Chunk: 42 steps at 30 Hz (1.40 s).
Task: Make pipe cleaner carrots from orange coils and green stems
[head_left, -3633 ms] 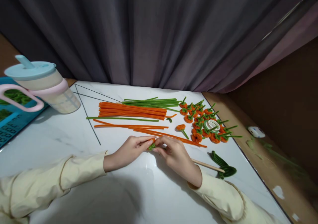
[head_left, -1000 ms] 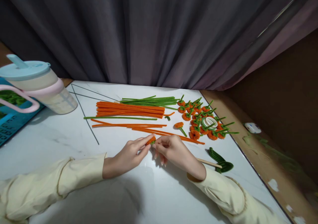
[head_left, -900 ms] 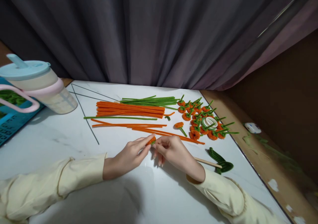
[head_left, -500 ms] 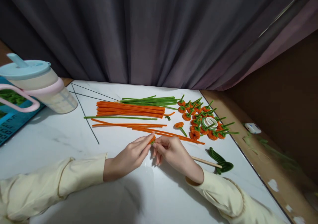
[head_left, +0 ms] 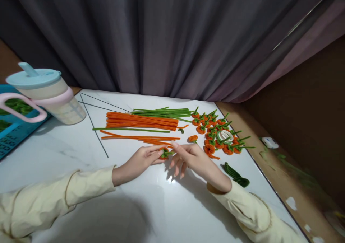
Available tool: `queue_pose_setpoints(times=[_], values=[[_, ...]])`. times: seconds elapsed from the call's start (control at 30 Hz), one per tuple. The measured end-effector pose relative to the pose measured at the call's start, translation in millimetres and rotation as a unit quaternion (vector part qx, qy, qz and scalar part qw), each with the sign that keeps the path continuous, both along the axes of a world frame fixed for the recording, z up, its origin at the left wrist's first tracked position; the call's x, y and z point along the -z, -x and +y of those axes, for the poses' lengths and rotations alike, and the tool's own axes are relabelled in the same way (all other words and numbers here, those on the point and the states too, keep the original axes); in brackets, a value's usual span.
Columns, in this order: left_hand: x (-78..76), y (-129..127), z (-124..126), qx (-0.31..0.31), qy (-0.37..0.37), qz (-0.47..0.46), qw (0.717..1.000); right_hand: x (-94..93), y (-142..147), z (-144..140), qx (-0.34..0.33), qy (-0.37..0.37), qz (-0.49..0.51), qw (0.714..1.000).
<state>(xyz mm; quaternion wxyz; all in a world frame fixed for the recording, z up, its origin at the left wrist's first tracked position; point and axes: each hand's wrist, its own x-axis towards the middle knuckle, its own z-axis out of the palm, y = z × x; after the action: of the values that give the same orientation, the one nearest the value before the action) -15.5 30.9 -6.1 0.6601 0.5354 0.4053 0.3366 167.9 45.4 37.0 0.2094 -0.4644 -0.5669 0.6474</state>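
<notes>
Left hand point(head_left: 137, 166): pinched the orange-and-green piece point(head_left: 164, 153) between thumb and fingers, just in front of the loose orange strips point(head_left: 153, 141).
Right hand point(head_left: 192, 162): was relaxed, fingers parted — beside the piece's green stem point(head_left: 170, 153) (contact could not be told).
Stem step: appeared to be shaping or securing the green top.
Stem, next move: probably called for a fingertip pinch — left grip steady.

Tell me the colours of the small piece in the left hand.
The small piece is orange and green, seen best in the head view.
</notes>
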Motion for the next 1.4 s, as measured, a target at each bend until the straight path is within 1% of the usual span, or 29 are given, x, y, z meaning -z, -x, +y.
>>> queue_pose_setpoints(times=[0.07, 0.17, 0.27, 0.37, 0.43, 0.47, 0.6, 0.63, 0.67, 0.7, 0.77, 0.87, 0.97, 1.07, 1.23, 1.3, 1.4], values=[[0.2, 1.0, 2.2, 0.014, 0.062, -0.077, 0.995, -10.4, -9.9, 5.6, 0.001, -0.055, -0.022, 0.998], [1.6, 3.1, 2.8, 0.023, 0.105, -0.108, 0.988, -16.5, -20.0, 9.2, -0.029, -0.127, -0.047, 0.990], [1.6, 4.0, 2.2, 0.030, 0.119, -0.108, 0.987, -12.1, -21.9, 8.0, -0.055, -0.175, -0.085, 0.979], [0.9, 3.4, 2.1, 0.046, 0.113, -0.112, 0.986, -4.8, -18.9, 5.5, -0.070, -0.212, -0.109, 0.969], [1.1, 2.7, 2.3, 0.054, 0.111, -0.113, 0.986, -0.7, -16.8, 4.8, -0.072, -0.215, -0.115, 0.967], [1.4, 2.5, 2.4, 0.056, 0.112, -0.113, 0.986, 1.2, -16.2, 5.0, -0.072, -0.204, -0.115, 0.970], [3.2, 3.5, 2.9, 0.060, 0.118, -0.112, 0.985, 8.0, -18.1, 8.7, -0.089, -0.116, -0.098, 0.984], [3.1, 4.1, 3.0, 0.063, 0.122, -0.112, 0.984, 9.0, -19.3, 9.8, -0.093, -0.106, -0.091, 0.986], [2.7, 4.8, 3.1, 0.064, 0.129, -0.112, 0.983, 9.3, -20.4, 10.5, -0.095, -0.111, -0.084, 0.986], [1.9, 5.3, 3.2, 0.064, 0.137, -0.112, 0.982, 9.2, -21.4, 10.8, -0.096, -0.133, -0.081, 0.983], [-0.1, 6.2, 3.4, 0.064, 0.146, -0.117, 0.980, 7.9, -22.6, 9.9, -0.101, -0.216, -0.081, 0.968], [-2.4, 6.3, 3.3, 0.065, 0.132, -0.126, 0.981, 7.1, -22.1, 5.1, -0.119, -0.361, -0.087, 0.921], [-1.7, 5.5, 2.8, 0.067, 0.104, -0.117, 0.985, 9.9, -21.2, 0.4, -0.128, -0.449, -0.093, 0.879], [0.5, 5.3, 2.4, 0.069, 0.098, -0.108, 0.987, 11.9, -22.2, -1.2, -0.121, -0.487, -0.100, 0.859], [0.5, 5.8, 3.4, 0.046, 0.131, -0.134, 0.981, 12.7, -22.7, -7.5, -0.117, -0.497, -0.102, 0.854], [-0.3, 5.2, 3.1, 0.044, 0.134, -0.141, 0.980, 17.2, -20.9, -13.9, -0.101, -0.502, -0.100, 0.853], [-0.3, 3.2, 0.6, 0.044, 0.131, -0.132, 0.982, 29.0, -18.5, -25.3, -0.055, -0.511, -0.097, 0.852]])
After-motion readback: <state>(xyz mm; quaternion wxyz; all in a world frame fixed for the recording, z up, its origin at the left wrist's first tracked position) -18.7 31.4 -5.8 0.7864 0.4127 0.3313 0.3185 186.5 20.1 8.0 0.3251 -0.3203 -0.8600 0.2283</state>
